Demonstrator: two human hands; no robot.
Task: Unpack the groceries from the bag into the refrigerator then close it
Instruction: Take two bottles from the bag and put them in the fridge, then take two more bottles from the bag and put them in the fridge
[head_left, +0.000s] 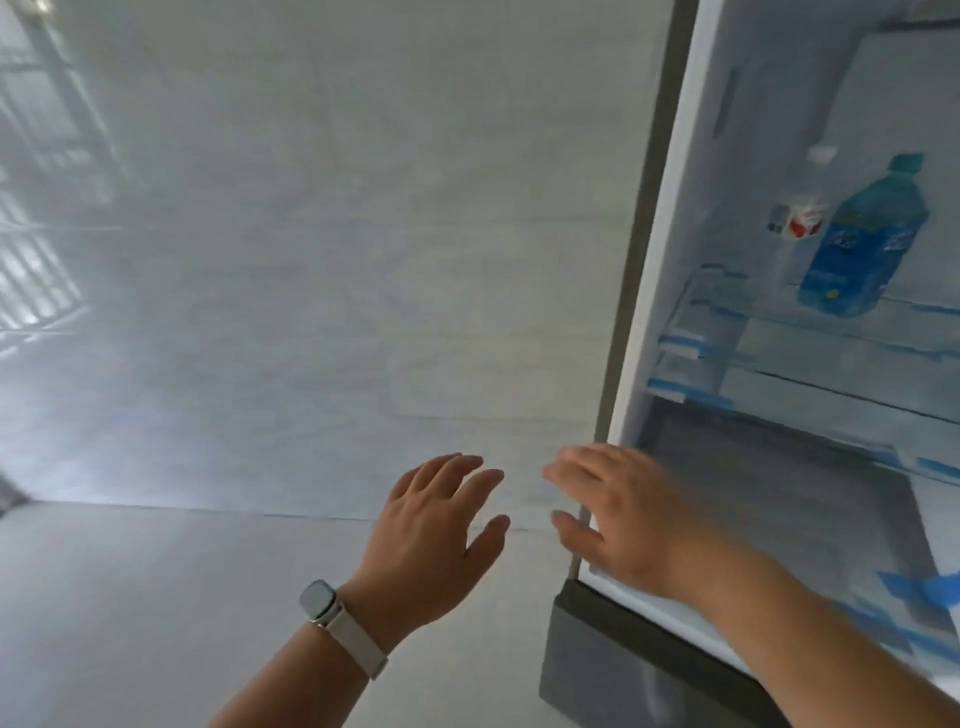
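Head view, near to far. At 6 o'clock the left forearm enters the frame, with a pale watch (318, 603) strapped at the wrist. Ahead of it, the left grip (431, 525) is released: the fingers are spread and straight, the palm faces away, and nothing is held. At 5 o'clock the right forearm reaches in from the lower right corner. The right grip (618, 514) is likewise released, with fingers spread and nothing held. It lies across the lower left corner of the refrigerator's opening. Motion blur hides whether it touches the frame. The two grips are near one another but apart.

The refrigerator (670, 260), the task's thing, fills the frame from 1 to 5 o'clock, and its interior is exposed. A grey panel (597, 665) sits below the opening at 5 o'clock. Inside, glass shelves (831, 382) are stacked one above another, and strips of blue tape (675, 345) mark their left ends and front edges.

On an upper shelf at 2 o'clock stands a blue bottle (865, 239) with a teal cap. A small red-and-white carton (802, 221) lies just beside the bottle, at its 9 o'clock.

A pale tiled floor (311, 260) occupies the frame from 7 to 12 o'clock. Bright streaked reflections lie on it at 9 to 10 o'clock.
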